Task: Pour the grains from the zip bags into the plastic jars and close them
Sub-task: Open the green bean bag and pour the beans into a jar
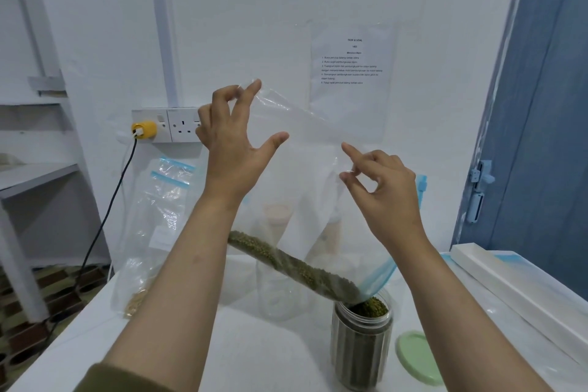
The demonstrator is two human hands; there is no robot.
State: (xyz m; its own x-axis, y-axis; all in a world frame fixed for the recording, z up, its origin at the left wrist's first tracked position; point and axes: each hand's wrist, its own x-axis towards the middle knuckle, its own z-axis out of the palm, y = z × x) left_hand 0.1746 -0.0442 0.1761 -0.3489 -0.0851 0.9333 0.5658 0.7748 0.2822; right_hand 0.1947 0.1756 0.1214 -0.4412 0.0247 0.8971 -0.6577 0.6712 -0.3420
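While the bag (pixel 305 149) hangs upside down over the jar (pixel 361 347), its blue zip mouth sits right at the jar's rim and green grains (pixel 286 261) slide down the low fold into it. Only one view, from the head. Left hand (pixel 232 143) pinches the top corner of the bag, high above the jar, other fingers spread loose. Right hand (pixel 381 188) pinches the bag's side edge above the jar, index finger poking out. The jar looks nearly full, grains heaped at the mouth, so I'd go slow from here: keep the zip corner inside the rim, lift the left corner bit by bit, and shake gently so the last grains don't jump out. A green lid (pixel 416 356) lies just right of the jar, ready for closing. Left of the jar stands an empty jar (pixel 276 289), and further left another bag (pixel 152 232) with pale grains at its bottom.
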